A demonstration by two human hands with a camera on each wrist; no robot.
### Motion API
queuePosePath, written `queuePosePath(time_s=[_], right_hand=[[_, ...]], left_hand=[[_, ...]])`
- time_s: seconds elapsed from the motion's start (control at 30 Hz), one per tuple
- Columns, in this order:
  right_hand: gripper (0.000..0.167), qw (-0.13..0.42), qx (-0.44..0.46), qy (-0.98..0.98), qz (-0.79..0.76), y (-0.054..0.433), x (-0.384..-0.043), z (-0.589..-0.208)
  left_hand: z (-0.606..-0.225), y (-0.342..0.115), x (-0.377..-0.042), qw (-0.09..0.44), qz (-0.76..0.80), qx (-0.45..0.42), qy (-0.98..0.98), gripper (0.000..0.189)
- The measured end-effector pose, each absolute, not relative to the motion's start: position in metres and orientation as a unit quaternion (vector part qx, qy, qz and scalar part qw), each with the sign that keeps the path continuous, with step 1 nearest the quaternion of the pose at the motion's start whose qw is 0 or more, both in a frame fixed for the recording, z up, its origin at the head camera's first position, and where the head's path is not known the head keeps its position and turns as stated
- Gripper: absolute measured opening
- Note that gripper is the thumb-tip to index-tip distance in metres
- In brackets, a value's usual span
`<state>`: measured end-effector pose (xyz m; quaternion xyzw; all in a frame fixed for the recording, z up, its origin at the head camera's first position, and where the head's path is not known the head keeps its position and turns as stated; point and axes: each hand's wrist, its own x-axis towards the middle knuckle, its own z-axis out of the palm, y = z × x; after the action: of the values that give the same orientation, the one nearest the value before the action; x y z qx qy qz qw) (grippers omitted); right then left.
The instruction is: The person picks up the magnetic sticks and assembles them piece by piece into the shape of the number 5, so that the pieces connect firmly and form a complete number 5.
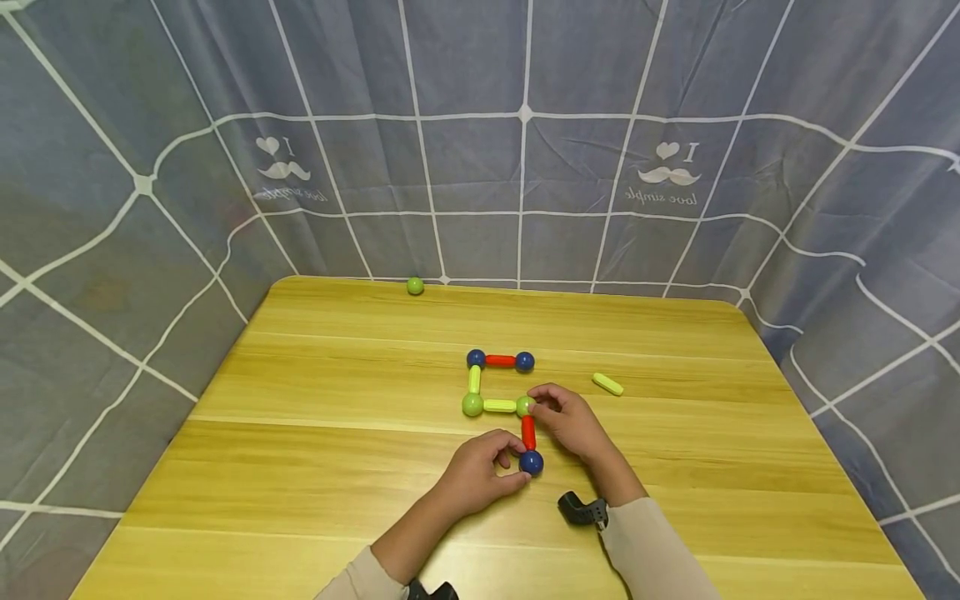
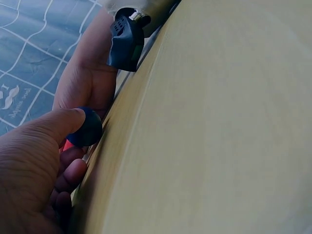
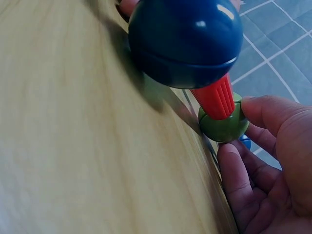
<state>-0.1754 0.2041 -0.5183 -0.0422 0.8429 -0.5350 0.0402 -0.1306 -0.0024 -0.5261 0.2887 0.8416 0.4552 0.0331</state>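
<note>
A chain of balls and rods lies on the table. At its near end is a blue ball (image 1: pixel 531 462), which my left hand (image 1: pixel 480 473) pinches between thumb and fingers; the left wrist view shows the thumb pressed on this blue ball (image 2: pixel 87 127). A red rod (image 1: pixel 528 432) joins it to a green ball (image 1: pixel 522 407). My right hand (image 1: pixel 572 423) grips that green ball (image 3: pixel 222 124) by thumb and fingertips. From there a yellow-green rod (image 1: pixel 498 406) runs left to another green ball (image 1: pixel 472 405). Beyond stand a second yellow-green rod (image 1: pixel 474 380), a blue ball (image 1: pixel 476 358), a red rod (image 1: pixel 500 361) and a blue ball (image 1: pixel 524 362).
A loose yellow-green rod (image 1: pixel 607 384) lies to the right of the chain. One loose green ball (image 1: pixel 415 286) sits at the table's far edge. Grey curtains (image 1: pixel 480 167) with white lines surround the wooden table (image 1: pixel 300 483) at the back and sides.
</note>
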Motion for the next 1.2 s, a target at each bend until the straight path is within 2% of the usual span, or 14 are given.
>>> queuePosePath(time_s=[0.2, 0.3, 0.47, 0.57, 0.67, 0.8, 0.93, 1.2], right_hand=[[0.019, 0.037, -0.041, 0.843, -0.535, 0.204, -0.176, -0.519], [0.019, 0.04, -0.039, 0.841, -0.538, 0.203, -0.175, -0.519], [0.021, 0.041, -0.037, 0.839, -0.541, 0.202, -0.175, -0.52], [0.021, 0.041, -0.038, 0.839, -0.541, 0.203, -0.175, -0.52], [0.025, 0.041, -0.039, 0.841, -0.538, 0.203, -0.176, -0.52], [0.034, 0.042, -0.042, 0.845, -0.531, 0.204, -0.176, -0.522], [0.03, 0.042, -0.053, 0.848, -0.525, 0.205, -0.175, -0.523], [0.023, 0.041, -0.052, 0.851, -0.521, 0.204, -0.176, -0.524]], left_hand=[[-0.526, -0.005, -0.133, 0.039, 0.5, 0.282, 0.818, 0.024], [-0.527, -0.01, -0.136, 0.026, 0.524, 0.269, 0.808, 0.023], [-0.523, -0.027, -0.149, -0.063, 0.548, 0.197, 0.81, 0.018], [-0.523, -0.038, -0.159, -0.102, 0.555, 0.138, 0.814, 0.024], [-0.526, -0.047, -0.166, -0.097, 0.537, 0.12, 0.829, 0.036], [-0.53, -0.052, -0.168, -0.068, 0.502, 0.154, 0.848, 0.045], [-0.529, -0.05, -0.168, -0.074, 0.485, 0.175, 0.853, 0.039], [-0.532, -0.048, -0.168, -0.092, 0.482, 0.162, 0.856, 0.031]])
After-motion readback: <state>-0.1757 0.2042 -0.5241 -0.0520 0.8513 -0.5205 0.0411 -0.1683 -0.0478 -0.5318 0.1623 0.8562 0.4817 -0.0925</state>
